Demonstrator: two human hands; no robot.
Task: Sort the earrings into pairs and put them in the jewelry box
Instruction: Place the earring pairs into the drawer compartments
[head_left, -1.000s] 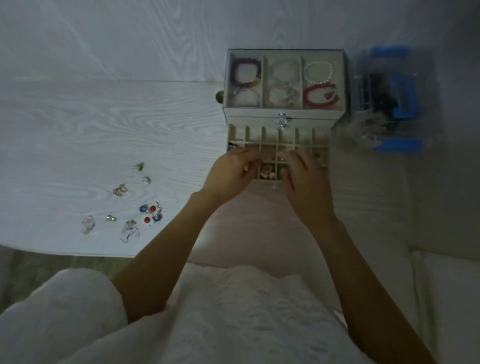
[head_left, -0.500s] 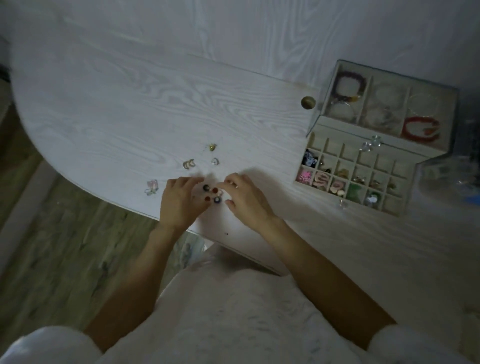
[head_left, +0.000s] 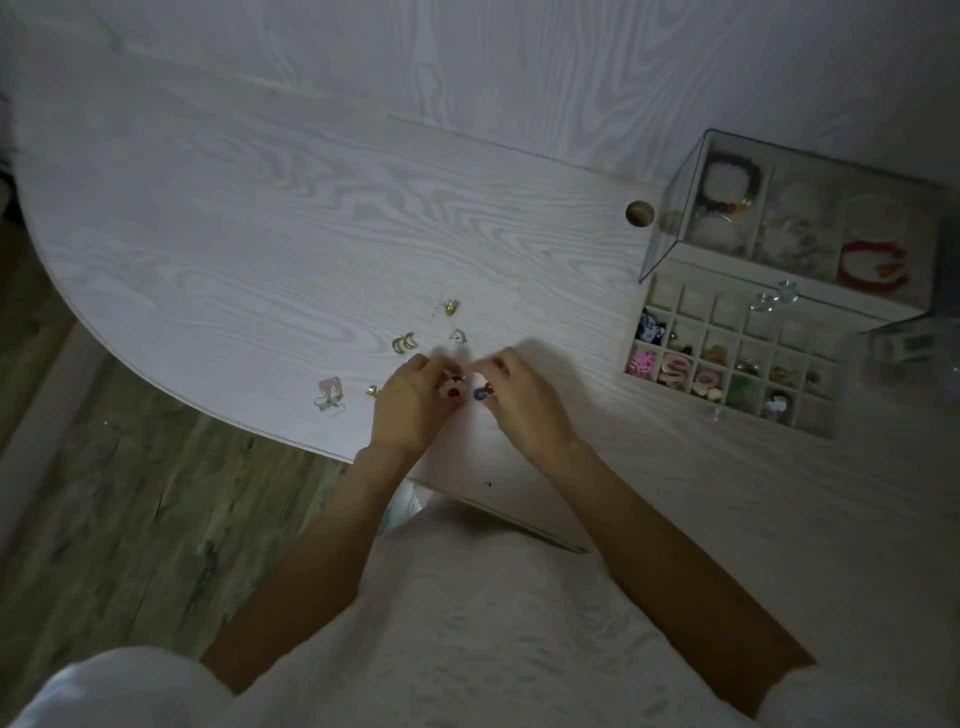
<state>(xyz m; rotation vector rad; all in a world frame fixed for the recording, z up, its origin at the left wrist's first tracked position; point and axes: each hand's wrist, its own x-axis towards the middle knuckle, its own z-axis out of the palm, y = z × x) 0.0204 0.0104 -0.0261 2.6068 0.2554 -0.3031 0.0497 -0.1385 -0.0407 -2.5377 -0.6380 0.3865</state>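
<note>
Mid-sort: left hand (head_left: 415, 400) pinches white-and-red earring (head_left: 453, 388), right hand (head_left: 524, 400) pinches matching blue-and-red earring (head_left: 482, 392) over table (head_left: 260, 234). 5 loose earrings (head_left: 405, 343) remain nearby. Jewelry box (head_left: 737, 358) drawer open, well apart at right, front compartments partly filled.

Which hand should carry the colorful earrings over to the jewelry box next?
Probably the right hand. It pinches one colorful earring and lies on the same side as the jewelry box, whose drawer is open. The left hand, at the other earring, would have to cross over.
</note>
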